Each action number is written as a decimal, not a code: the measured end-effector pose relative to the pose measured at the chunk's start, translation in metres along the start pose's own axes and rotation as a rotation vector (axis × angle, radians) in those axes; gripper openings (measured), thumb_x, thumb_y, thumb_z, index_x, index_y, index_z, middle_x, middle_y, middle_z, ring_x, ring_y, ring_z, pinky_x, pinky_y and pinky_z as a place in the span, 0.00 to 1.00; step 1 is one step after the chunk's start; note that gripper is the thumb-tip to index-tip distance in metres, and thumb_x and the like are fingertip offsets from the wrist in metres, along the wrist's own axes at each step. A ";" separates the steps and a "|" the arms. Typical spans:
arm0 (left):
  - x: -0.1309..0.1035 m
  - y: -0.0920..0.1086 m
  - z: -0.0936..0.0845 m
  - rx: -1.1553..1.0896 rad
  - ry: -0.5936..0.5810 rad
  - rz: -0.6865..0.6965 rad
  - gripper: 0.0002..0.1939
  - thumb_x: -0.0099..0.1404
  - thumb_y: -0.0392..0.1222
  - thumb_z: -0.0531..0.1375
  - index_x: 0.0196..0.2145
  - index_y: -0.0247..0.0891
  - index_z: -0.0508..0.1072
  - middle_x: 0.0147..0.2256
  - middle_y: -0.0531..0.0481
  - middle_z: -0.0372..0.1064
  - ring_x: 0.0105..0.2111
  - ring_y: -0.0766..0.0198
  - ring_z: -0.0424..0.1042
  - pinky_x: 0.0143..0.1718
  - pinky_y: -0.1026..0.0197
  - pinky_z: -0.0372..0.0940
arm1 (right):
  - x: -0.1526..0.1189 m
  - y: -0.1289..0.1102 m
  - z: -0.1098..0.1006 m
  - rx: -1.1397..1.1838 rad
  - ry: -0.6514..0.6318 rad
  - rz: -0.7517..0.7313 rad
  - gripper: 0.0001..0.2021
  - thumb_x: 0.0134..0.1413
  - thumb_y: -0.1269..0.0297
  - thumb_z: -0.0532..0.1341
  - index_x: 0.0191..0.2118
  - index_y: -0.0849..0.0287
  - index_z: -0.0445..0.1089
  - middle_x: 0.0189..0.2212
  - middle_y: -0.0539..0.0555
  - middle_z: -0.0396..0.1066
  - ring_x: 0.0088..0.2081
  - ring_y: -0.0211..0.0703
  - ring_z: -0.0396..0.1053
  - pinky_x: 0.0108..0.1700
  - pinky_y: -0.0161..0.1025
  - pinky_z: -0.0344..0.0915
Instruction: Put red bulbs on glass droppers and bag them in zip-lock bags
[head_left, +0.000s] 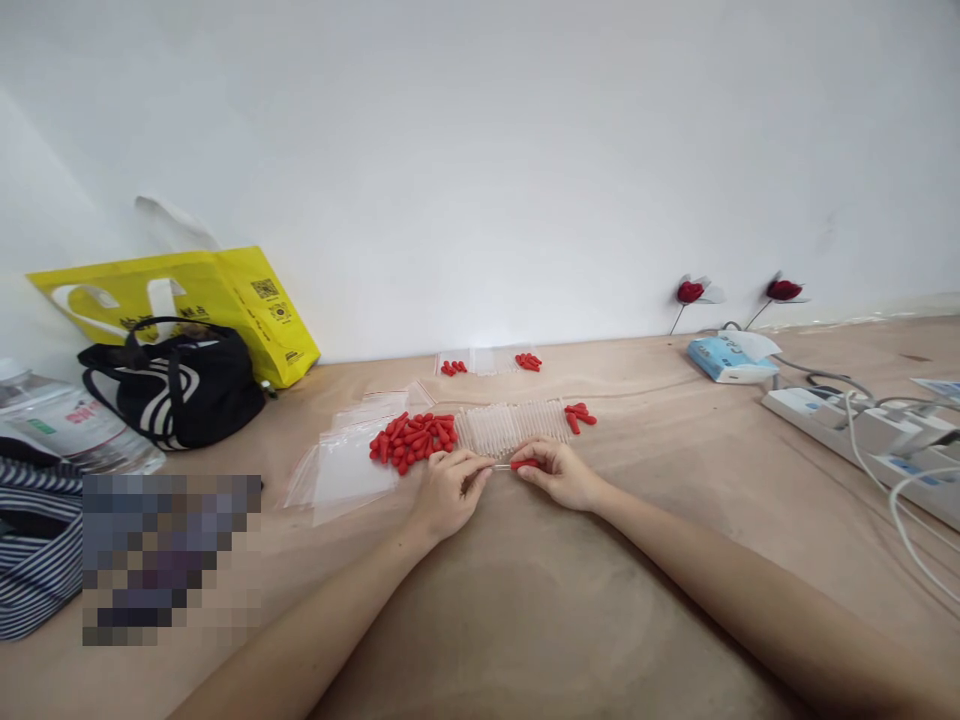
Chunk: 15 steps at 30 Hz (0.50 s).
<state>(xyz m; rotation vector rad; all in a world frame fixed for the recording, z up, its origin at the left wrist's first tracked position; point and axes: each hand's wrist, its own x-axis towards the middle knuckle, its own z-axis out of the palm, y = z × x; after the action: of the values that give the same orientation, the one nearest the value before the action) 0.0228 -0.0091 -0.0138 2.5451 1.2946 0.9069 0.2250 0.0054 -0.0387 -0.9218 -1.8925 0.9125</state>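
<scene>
Between the fingertips of my left hand (450, 492), which is closed, is one end of a thin pale stick (502, 467). My right hand (564, 477) pinches a small red club-shaped piece (524, 464) at the stick's other end; the fingers partly hide it. Just beyond both hands lies a row of pale sticks (502, 427) side by side. A pile of red pieces (412, 440) sits left of the row, and several more red pieces (580, 415) lie at its right end. Clear zip bags (349, 475) are fanned out under and beside the pile.
Near the wall lie clear bags (487, 360) with red pieces. On the left stand a yellow bag (277, 310), a black bag (202, 385) and clear plastic bottles (105, 430). A tissue pack (724, 360) and a power strip (817, 410) with cables are on the right.
</scene>
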 end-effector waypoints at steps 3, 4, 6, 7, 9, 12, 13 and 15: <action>0.001 0.001 -0.001 0.022 -0.005 -0.010 0.10 0.63 0.41 0.51 0.37 0.42 0.72 0.32 0.54 0.71 0.30 0.67 0.68 0.37 0.58 0.53 | 0.000 -0.002 0.001 0.021 0.019 0.051 0.07 0.47 0.68 0.59 0.34 0.60 0.70 0.37 0.55 0.66 0.38 0.39 0.66 0.42 0.39 0.63; 0.001 0.001 -0.001 0.032 -0.011 -0.010 0.10 0.63 0.41 0.52 0.36 0.42 0.72 0.32 0.54 0.71 0.29 0.67 0.68 0.37 0.58 0.52 | 0.000 -0.003 0.001 0.014 0.022 0.054 0.07 0.47 0.68 0.59 0.34 0.60 0.71 0.37 0.55 0.66 0.37 0.39 0.66 0.42 0.39 0.63; 0.001 0.001 -0.002 0.050 -0.026 0.010 0.09 0.63 0.42 0.52 0.35 0.42 0.72 0.31 0.55 0.72 0.29 0.67 0.68 0.37 0.58 0.52 | -0.001 -0.007 0.001 -0.034 0.019 0.032 0.06 0.47 0.68 0.59 0.33 0.60 0.71 0.35 0.55 0.67 0.37 0.39 0.66 0.42 0.39 0.63; 0.000 0.002 -0.002 0.056 -0.032 0.027 0.09 0.63 0.42 0.52 0.34 0.42 0.72 0.31 0.55 0.72 0.30 0.67 0.68 0.38 0.58 0.52 | -0.002 -0.009 0.001 -0.065 0.016 0.013 0.05 0.47 0.68 0.59 0.32 0.60 0.72 0.34 0.55 0.67 0.36 0.39 0.66 0.42 0.39 0.62; 0.000 0.002 -0.001 0.058 -0.031 0.058 0.09 0.63 0.42 0.52 0.34 0.42 0.72 0.31 0.54 0.72 0.31 0.66 0.68 0.38 0.58 0.52 | -0.003 -0.012 0.000 -0.114 0.021 -0.019 0.05 0.47 0.69 0.59 0.30 0.59 0.72 0.31 0.54 0.68 0.35 0.39 0.66 0.40 0.38 0.62; -0.001 0.001 0.000 0.049 -0.013 0.091 0.10 0.64 0.42 0.51 0.35 0.41 0.72 0.32 0.53 0.72 0.32 0.66 0.68 0.37 0.59 0.53 | -0.004 -0.014 -0.001 -0.133 0.035 -0.042 0.06 0.47 0.67 0.59 0.31 0.58 0.73 0.29 0.53 0.69 0.33 0.39 0.66 0.37 0.37 0.63; -0.001 0.001 0.001 0.049 -0.009 0.101 0.10 0.64 0.42 0.51 0.35 0.41 0.72 0.32 0.53 0.72 0.32 0.66 0.68 0.37 0.60 0.53 | -0.004 -0.014 -0.001 -0.128 0.032 -0.049 0.06 0.48 0.66 0.59 0.32 0.57 0.73 0.29 0.53 0.69 0.33 0.39 0.66 0.36 0.37 0.63; -0.002 0.000 0.002 0.059 -0.003 0.116 0.11 0.64 0.43 0.50 0.35 0.41 0.72 0.31 0.53 0.71 0.31 0.66 0.68 0.36 0.60 0.53 | -0.004 -0.013 -0.001 -0.110 0.020 -0.064 0.07 0.49 0.65 0.59 0.32 0.57 0.73 0.29 0.53 0.70 0.33 0.39 0.67 0.36 0.37 0.62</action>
<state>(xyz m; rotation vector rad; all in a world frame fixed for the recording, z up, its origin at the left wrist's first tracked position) 0.0227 -0.0104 -0.0161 2.6903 1.2018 0.8981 0.2241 -0.0043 -0.0284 -0.9255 -1.9595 0.7649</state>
